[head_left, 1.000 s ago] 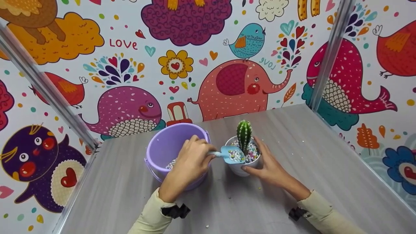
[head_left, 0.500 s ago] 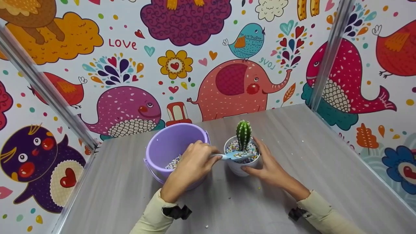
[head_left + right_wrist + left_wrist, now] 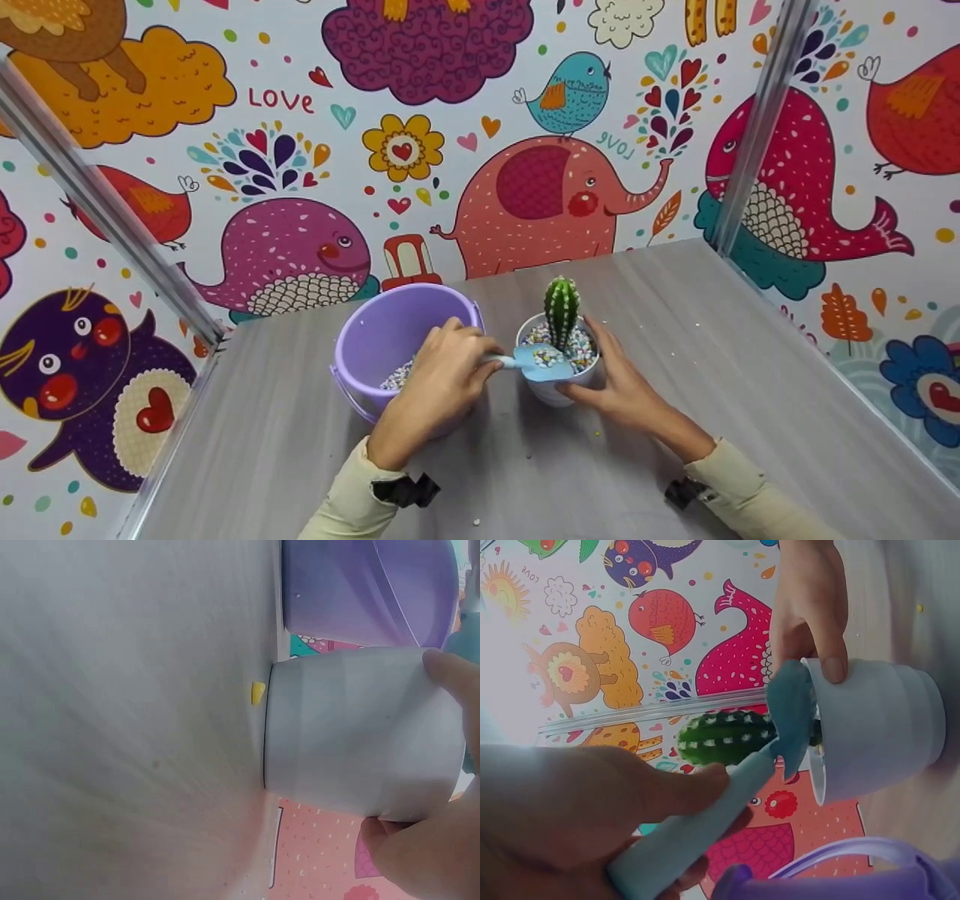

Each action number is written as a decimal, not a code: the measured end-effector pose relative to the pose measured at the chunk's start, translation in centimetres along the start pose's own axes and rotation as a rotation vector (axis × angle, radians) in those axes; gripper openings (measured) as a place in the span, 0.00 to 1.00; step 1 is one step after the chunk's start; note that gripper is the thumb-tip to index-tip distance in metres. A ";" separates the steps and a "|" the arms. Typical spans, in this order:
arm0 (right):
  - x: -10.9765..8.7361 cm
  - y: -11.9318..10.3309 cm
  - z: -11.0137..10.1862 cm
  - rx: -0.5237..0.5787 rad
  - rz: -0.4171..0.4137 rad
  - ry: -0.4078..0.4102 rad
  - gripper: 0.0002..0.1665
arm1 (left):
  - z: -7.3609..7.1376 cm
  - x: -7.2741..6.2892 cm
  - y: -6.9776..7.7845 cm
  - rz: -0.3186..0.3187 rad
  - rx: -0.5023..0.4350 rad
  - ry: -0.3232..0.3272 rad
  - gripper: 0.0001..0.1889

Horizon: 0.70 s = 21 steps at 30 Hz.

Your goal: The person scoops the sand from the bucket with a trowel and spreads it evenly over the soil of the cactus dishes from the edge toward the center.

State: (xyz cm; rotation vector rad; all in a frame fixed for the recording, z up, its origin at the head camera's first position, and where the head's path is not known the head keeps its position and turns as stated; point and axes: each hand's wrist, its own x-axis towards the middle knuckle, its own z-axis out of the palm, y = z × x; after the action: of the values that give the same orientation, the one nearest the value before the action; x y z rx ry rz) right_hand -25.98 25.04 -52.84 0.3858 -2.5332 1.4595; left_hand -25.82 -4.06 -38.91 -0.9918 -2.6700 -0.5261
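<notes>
My left hand [image 3: 439, 379] grips the handle of a light blue toy shovel [image 3: 534, 363]. Its blade is over the near side of a white pot [image 3: 551, 394] and carries some small coloured pebbles. From the pebbles [image 3: 581, 349] in the pot rises a green ribbed cactus [image 3: 561, 309], leaning slightly. My right hand [image 3: 626, 386] holds the pot from the right, thumb at the front near the rim, fingers behind. In the left wrist view the shovel blade [image 3: 790, 716] lies across the pot's mouth. The right wrist view shows the pot [image 3: 352, 731] standing on the table.
Left of the pot stands a purple bucket [image 3: 360, 356] with pale pebbles [image 3: 397, 376] at its bottom, partly behind my left hand. A yellow pebble [image 3: 257, 693] and a few other bits lie on the grey table [image 3: 585, 487]. Patterned panels [image 3: 420, 67] stand around the table.
The shovel blade tipped sideways over the pot half a second ago, then turned face up again with fewer pebbles on it than at first. My right hand and the pot stayed put.
</notes>
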 end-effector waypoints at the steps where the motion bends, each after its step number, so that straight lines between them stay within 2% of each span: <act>1: 0.0 0.0 0.0 -0.001 -0.001 0.000 0.71 | -0.1 0.0 -0.1 -0.002 0.018 0.011 0.07; 10: 0.0 0.0 -0.1 -0.004 0.003 -0.003 0.71 | -0.9 -0.1 -0.8 -0.076 0.113 0.091 0.07; 21: 0.0 -0.1 -0.1 -0.003 -0.002 -0.010 0.72 | -1.0 -0.1 -1.1 -0.104 0.167 0.193 0.10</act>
State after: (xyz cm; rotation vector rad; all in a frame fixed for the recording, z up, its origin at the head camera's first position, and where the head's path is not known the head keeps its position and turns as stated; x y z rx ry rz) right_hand -25.94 25.04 -52.71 0.3958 -2.5417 1.4573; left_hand -26.38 -5.33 -38.33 -0.7209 -2.5534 -0.3900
